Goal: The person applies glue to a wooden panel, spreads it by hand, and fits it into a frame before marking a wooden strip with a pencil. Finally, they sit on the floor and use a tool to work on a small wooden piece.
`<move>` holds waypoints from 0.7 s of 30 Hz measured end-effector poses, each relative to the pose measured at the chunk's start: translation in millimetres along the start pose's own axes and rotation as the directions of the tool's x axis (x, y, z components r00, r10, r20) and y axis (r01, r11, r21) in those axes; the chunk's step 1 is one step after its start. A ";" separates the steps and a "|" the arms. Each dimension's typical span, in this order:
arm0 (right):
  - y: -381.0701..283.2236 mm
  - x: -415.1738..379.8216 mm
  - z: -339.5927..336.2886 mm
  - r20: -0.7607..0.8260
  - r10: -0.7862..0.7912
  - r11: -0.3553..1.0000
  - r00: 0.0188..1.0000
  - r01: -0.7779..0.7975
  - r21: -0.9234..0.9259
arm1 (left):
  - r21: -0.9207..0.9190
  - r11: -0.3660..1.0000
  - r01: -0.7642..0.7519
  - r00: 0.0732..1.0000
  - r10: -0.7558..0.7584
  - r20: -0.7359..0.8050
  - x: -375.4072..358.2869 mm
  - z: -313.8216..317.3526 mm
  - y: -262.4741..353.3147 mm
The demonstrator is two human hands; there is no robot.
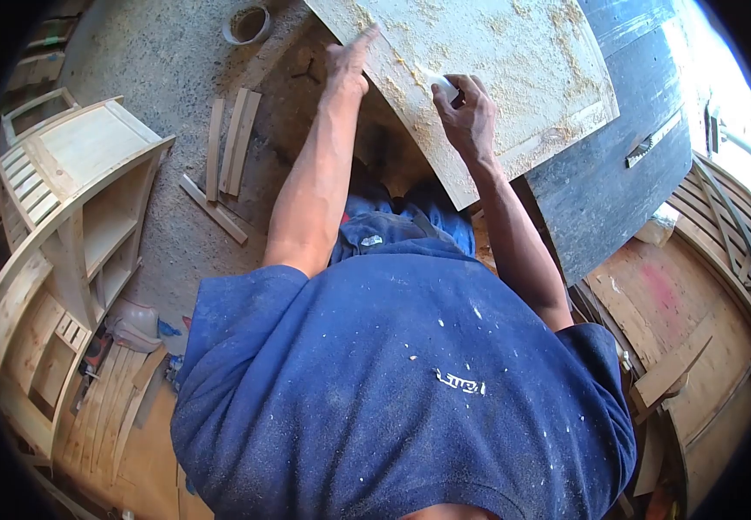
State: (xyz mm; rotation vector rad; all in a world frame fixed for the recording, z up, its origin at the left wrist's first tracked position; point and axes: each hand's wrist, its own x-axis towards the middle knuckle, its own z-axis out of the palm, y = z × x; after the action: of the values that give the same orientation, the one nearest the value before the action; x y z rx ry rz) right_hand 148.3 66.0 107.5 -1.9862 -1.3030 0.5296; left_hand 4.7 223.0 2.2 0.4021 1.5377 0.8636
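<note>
A pale wooden panel, strewn with sawdust and shavings, lies in front of me. My left hand is at the panel's left edge, fingers stretched out and thumb apart, holding nothing. Over the panel, my right hand is closed around a small white object whose lower part the fingers hide; I cannot tell its kind. Beside that object, a streak of yellowish shavings runs along the panel toward the left hand.
Under the panel is a dark worktop. A wooden cabinet frame stands at the left, with loose wood strips on the floor near it. A roll of tape lies at the top. Plywood boards are at the right.
</note>
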 end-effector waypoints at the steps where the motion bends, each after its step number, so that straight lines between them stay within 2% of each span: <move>1: -4.2 4.8 0.3 0.007 -0.010 1.000 1.000 0.010 0.006 | -0.028 0.998 -0.048 0.999 0.048 -0.015 17.8 1.2 4.8; 2: -7.9 7.1 -0.2 0.016 -0.016 1.000 1.000 0.016 0.010 | -0.026 0.999 -0.046 0.999 0.045 -0.018 33.3 0.1 7.1; 4: -9.6 12.6 2.5 0.021 -0.025 1.000 0.999 0.025 0.017 | -0.027 0.993 -0.112 0.934 0.114 0.337 43.9 -3.3 22.4; 5: -11.4 18.3 5.4 0.019 -0.042 0.999 0.999 0.042 0.025 | -0.077 0.989 -0.124 0.898 0.145 0.416 43.5 -6.6 22.9; 6: -10.8 21.4 9.0 0.024 -0.042 0.999 0.999 0.042 0.031 | -0.074 0.989 -0.126 0.900 0.145 0.411 39.8 -9.4 23.6; 9: -8.2 29.3 16.6 0.022 -0.047 0.998 0.999 0.046 0.035 | 0.121 0.982 -0.144 0.970 0.116 0.212 26.3 -7.0 20.7; 10: -8.7 32.6 19.1 0.024 -0.063 0.997 0.998 0.063 0.033 | 0.123 0.982 -0.143 0.971 0.115 0.210 25.7 -5.8 25.3; 12: -7.3 35.7 23.0 0.033 -0.076 0.997 0.997 0.075 0.029 | 0.293 0.949 -0.114 0.982 0.062 0.180 22.2 -6.7 29.6; 15: -3.7 46.8 30.9 0.029 -0.092 0.995 0.995 0.091 0.038 | 0.240 0.963 -0.124 0.991 0.106 0.086 12.7 0.1 28.3; 19: -6.5 55.0 38.5 0.059 -0.189 0.981 0.980 0.191 -0.036 | 0.347 0.925 -0.153 0.988 0.130 0.087 0.9 -5.6 40.7; 21: -9.6 58.4 42.9 0.079 -0.214 0.974 0.974 0.219 -0.064 | 0.328 0.937 -0.121 0.971 0.044 0.233 -13.7 -8.7 55.2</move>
State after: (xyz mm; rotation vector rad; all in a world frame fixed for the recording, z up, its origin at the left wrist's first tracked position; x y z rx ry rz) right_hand 138.0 135.6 87.7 -1.8669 -1.5812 0.4573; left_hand -13.9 247.2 50.9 0.7957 1.4676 0.5902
